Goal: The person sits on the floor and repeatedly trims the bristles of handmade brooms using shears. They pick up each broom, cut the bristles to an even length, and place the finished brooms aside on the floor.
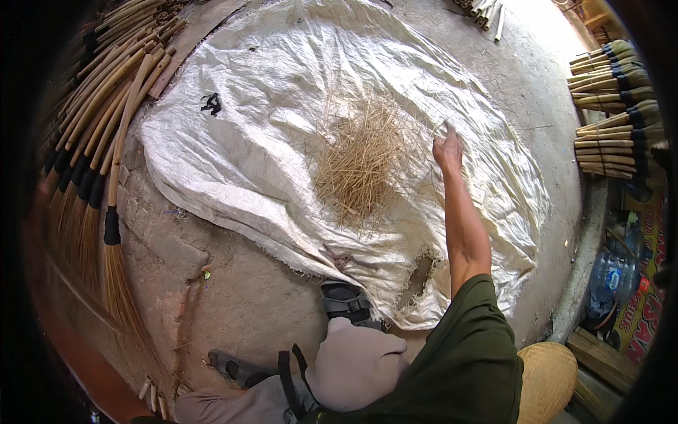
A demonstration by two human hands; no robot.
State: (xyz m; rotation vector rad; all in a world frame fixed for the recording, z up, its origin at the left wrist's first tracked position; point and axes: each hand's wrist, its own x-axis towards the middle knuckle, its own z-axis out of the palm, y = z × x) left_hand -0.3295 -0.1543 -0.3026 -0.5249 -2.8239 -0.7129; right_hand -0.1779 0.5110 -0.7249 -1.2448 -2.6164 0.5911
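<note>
My right hand reaches out over a white woven sheet, to the right of a loose heap of dry straw stalks. Its fingers are drawn together; whatever they may hold is too small to make out. A few stray stalks lie between that hand and the heap. My left arm stretches up along the dark left rim beside a stack of long-handled brooms. It is smeared, and the fingers of the left hand cannot be made out.
Bundles of brooms with pale handles line the right side. Below them sits a clear plastic bottle. A round woven item is at my right hip. Black scraps lie on the sheet, which has a torn hole near my sandal.
</note>
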